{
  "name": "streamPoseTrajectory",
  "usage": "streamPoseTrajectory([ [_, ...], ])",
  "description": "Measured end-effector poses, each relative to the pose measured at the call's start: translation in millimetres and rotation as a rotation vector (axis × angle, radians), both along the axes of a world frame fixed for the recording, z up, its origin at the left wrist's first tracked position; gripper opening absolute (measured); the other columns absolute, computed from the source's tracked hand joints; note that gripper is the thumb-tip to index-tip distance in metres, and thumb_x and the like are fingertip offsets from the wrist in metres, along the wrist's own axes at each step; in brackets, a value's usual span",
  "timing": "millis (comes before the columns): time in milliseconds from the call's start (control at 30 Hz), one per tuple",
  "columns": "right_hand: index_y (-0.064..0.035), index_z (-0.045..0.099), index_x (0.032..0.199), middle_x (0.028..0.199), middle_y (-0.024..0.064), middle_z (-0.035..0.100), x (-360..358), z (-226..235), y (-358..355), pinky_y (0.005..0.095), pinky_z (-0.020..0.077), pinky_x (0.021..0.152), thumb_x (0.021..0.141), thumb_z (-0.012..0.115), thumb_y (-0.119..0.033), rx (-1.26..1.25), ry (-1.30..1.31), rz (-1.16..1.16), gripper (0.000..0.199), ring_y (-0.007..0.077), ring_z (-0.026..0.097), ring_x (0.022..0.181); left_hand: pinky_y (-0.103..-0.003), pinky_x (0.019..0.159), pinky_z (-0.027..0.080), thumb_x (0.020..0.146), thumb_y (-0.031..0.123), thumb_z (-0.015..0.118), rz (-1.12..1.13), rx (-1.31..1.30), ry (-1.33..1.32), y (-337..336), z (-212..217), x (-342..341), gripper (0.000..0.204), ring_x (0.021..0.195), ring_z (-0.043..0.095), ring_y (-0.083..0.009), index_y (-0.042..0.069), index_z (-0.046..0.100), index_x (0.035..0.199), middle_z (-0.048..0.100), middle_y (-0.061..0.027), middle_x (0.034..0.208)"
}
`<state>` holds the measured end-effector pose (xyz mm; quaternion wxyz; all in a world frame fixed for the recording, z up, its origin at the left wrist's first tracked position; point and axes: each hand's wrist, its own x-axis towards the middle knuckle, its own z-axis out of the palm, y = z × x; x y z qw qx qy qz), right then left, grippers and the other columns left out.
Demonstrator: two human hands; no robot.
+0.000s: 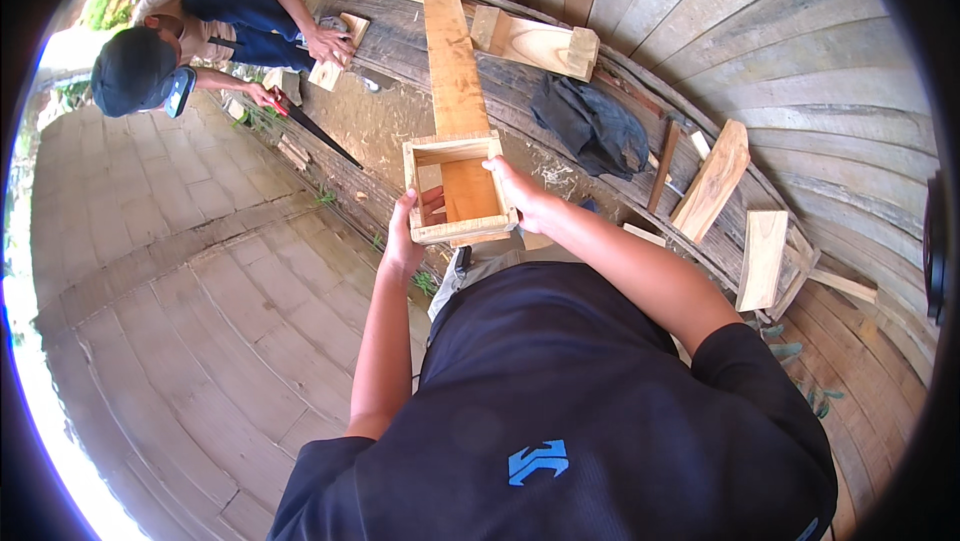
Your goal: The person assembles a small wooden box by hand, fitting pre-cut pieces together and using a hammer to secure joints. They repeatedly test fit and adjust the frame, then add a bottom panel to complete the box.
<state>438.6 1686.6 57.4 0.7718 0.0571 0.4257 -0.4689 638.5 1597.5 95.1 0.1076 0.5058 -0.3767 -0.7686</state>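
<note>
Between my hands is a small square wooden frame (pixel 458 231), open through its middle, with pale wood sides. My left hand (pixel 408 226) grips its left side, and some of those fingers show through the opening. My right hand (pixel 515 189) is closed on the right side, thumb on the upper rim. Beneath and beyond the frame runs a long orange-brown plank (pixel 452 51), partly seen through the opening. Whether the frame touches the plank I cannot tell.
At the upper left a crouching person in a dark cap (pixel 135 71) holds a red-handled saw (pixel 310 131) and presses a short board (pixel 335 53). A wooden box-like piece (pixel 535 43), dark cloth (pixel 590 126) and offcuts (pixel 712 181) lie along the plank wall (pixel 800 71).
</note>
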Motion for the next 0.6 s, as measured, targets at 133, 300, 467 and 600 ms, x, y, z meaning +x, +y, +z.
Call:
streamPoseTrajectory([
  [133,-0.0044,0.045,0.136,0.126,0.0171,0.057,1.2,-1.6,-0.2,0.0432,0.0487,0.093,0.096,0.042,-0.042,-0.005,-0.033,-0.047,0.055,0.0249,0.060,0.112,-0.042,0.097,0.046,0.091,0.063,0.044,-0.004,-0.043,-0.045,3.6,7.1,-7.4,0.085,0.107,0.061,-0.0313,-0.010,0.046,0.136,0.056,-0.0241,0.131],
  [300,-0.0029,0.045,0.136,0.127,0.0197,0.059,-0.9,-6.0,-1.3,0.0438,0.0526,0.092,0.095,0.046,-0.042,0.013,-0.026,-0.065,0.057,0.0272,0.064,0.109,-0.040,0.093,0.047,0.091,0.070,0.035,0.001,-0.033,-0.024,-0.1,-2.0,-3.1,0.092,0.101,0.061,-0.0285,-0.010,0.048,0.135,0.059,-0.0228,0.127],
  [467,-0.0042,0.046,0.134,0.123,0.0165,0.058,-1.7,-6.4,-3.6,0.0431,0.0515,0.092,0.094,0.048,-0.038,0.078,0.046,-0.027,0.052,0.0252,0.062,0.110,-0.041,0.083,0.052,0.088,0.078,0.018,-0.010,0.101,0.064,-18.3,-8.1,1.6,0.104,0.090,0.063,-0.0265,-0.011,0.048,0.133,0.062,-0.0219,0.118],
  [600,-0.0047,0.047,0.132,0.120,0.0120,0.058,-3.6,-3.2,-6.6,0.0389,0.0490,0.093,0.088,0.057,-0.023,0.050,0.165,0.040,0.048,0.0213,0.059,0.110,-0.043,0.071,0.056,0.084,0.085,0.020,0.005,0.268,0.089,-40.4,-27.2,7.6,0.110,0.079,0.066,-0.0312,-0.012,0.052,0.124,0.063,-0.0249,0.110],
])
